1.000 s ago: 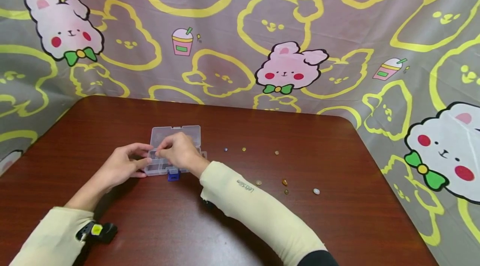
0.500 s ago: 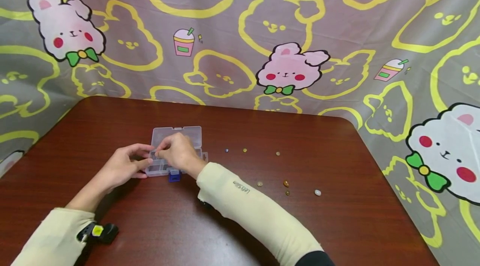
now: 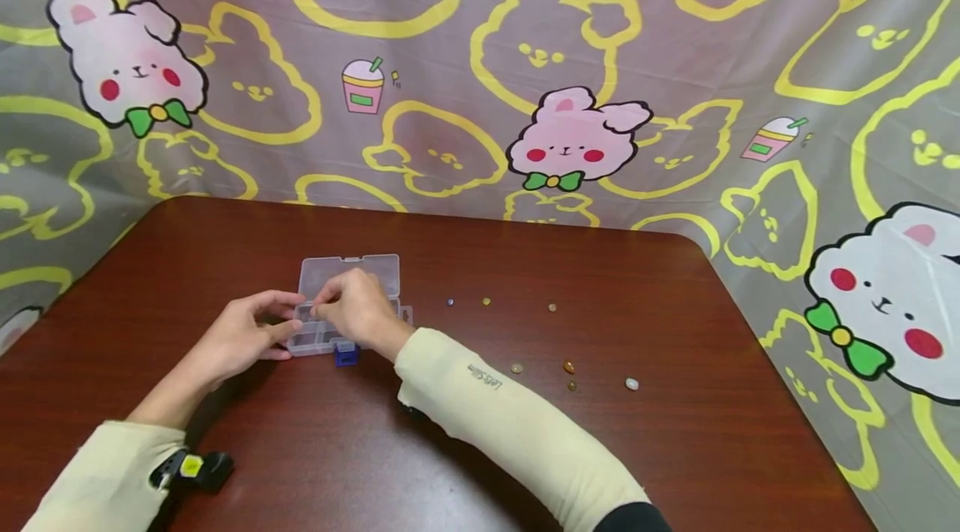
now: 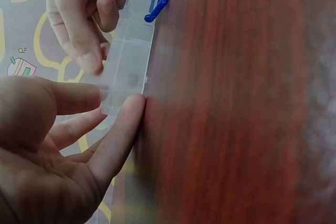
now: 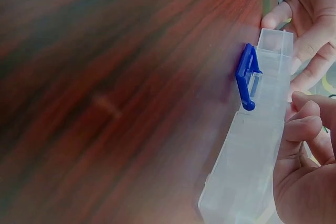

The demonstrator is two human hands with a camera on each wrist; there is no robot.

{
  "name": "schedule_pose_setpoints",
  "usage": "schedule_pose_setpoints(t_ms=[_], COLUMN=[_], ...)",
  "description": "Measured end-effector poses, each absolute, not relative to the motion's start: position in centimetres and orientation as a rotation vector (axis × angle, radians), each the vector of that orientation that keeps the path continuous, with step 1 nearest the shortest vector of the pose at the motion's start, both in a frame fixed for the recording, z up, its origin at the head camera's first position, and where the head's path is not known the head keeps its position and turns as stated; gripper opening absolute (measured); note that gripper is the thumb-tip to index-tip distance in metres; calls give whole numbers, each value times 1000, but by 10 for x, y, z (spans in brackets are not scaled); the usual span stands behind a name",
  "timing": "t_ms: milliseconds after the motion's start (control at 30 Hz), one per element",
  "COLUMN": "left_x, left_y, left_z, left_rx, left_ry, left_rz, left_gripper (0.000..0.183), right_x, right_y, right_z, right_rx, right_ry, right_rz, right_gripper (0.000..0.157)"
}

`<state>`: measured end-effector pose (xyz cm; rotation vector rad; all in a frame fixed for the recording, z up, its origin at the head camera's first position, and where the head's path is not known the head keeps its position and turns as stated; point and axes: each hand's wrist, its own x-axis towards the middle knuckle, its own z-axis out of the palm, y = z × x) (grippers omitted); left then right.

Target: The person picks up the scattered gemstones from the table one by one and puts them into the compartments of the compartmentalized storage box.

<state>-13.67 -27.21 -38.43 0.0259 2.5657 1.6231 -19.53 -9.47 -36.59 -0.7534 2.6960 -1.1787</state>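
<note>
A clear plastic compartment box [image 3: 306, 341] stands on the table with its lid [image 3: 384, 268] raised at the back. On its front hangs a blue latch [image 3: 346, 356], swung down. My left hand [image 3: 238, 338] holds the box's left end between thumb and fingers, as the left wrist view [image 4: 58, 156] shows from close up. Over the back left compartment, my right hand [image 3: 358, 307] reaches in with curled fingers. Its thumb and fingertips come together at the opening; whether a small thing lies between them is hidden.
Several small polished stones lie right of the box: a blue one [image 3: 450, 302], a yellow one [image 3: 486, 301], an amber one [image 3: 569, 366] and a white one [image 3: 632, 383] among them. A patterned cloth [image 3: 442, 57] hangs behind the brown table [image 3: 480, 449].
Both hands stay at the box in nearly the same pose. The whole view shifts slightly; the stones, lid and latch keep their places.
</note>
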Motion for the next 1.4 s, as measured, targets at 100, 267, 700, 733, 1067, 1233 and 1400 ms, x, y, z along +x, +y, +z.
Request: schedule_pose_setpoints(t_ms=[100, 267, 700, 733, 1067, 1233, 1400], left_x=[-136, -137, -139, -139, -138, -138, -138], left_y=[-272, -272, -272, -272, -270, -271, -271], left_z=[-384, -384, -387, -387, -389, -389, -390], left_rx=[35, 44, 80, 75, 50, 35, 39], left_ry=[2570, 2584, 2610, 2610, 2612, 2608, 2606], left_rz=[1621, 1618, 1613, 1610, 1588, 1563, 1566], left_gripper=[44, 44, 43, 43, 43, 45, 45], right_x=[-195, -195, -185, -185, -170, -158, -148], right_y=[-88, -70, 12, 19, 89, 119, 147], right_z=[-364, -361, -355, -355, -353, -356, -363], right_rx=[-761, -784, -625, -618, -626, -545, -463], right_ry=[2677, 2662, 2520, 2515, 2508, 2508, 2510], right_rz=[-1212, -1255, -1375, -1377, -1320, -1336, -1357], right_gripper=[6, 5, 5, 4, 4, 4, 5])
